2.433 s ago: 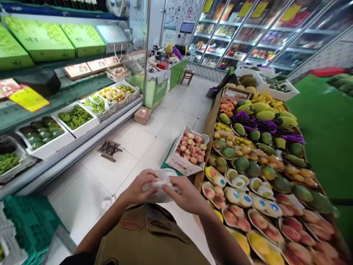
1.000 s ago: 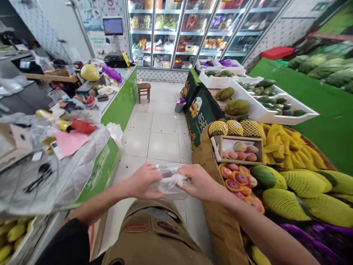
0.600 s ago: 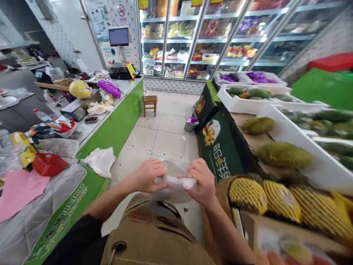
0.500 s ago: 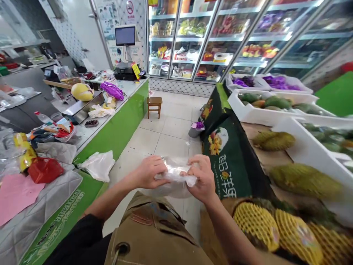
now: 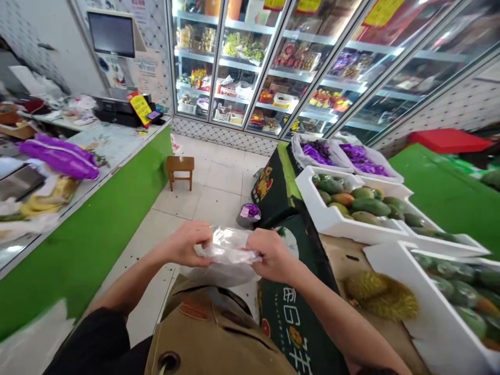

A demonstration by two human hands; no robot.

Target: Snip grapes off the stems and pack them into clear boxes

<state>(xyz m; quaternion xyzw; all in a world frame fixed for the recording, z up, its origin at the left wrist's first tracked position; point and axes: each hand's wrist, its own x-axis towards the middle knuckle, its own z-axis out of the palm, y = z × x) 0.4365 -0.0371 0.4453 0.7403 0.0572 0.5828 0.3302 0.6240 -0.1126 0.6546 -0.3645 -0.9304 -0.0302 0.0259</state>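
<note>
A clear plastic bag (image 5: 228, 258) is stretched between my two hands, just in front of my brown apron (image 5: 211, 333). My left hand (image 5: 187, 244) pinches its left end between thumb and fingers. At the right end, my right hand (image 5: 273, 255) has its fingers closed round the gathered plastic. The bag's lower part hangs loose below my hands, and I see nothing inside it.
Left runs a green-sided counter (image 5: 128, 179) with a purple package (image 5: 60, 156) and bananas (image 5: 50, 198). Ahead are a wooden stool (image 5: 180, 165), a grey bin (image 5: 248, 214) and glass-door fridges (image 5: 250, 67). On the right stand white boxes of mangoes (image 5: 363, 205) and a durian (image 5: 380, 294).
I have moved forward along the aisle, so the stool, bin and fridges are nearer. Both hands still hold the bag; the right hand has turned, its back now upward.
</note>
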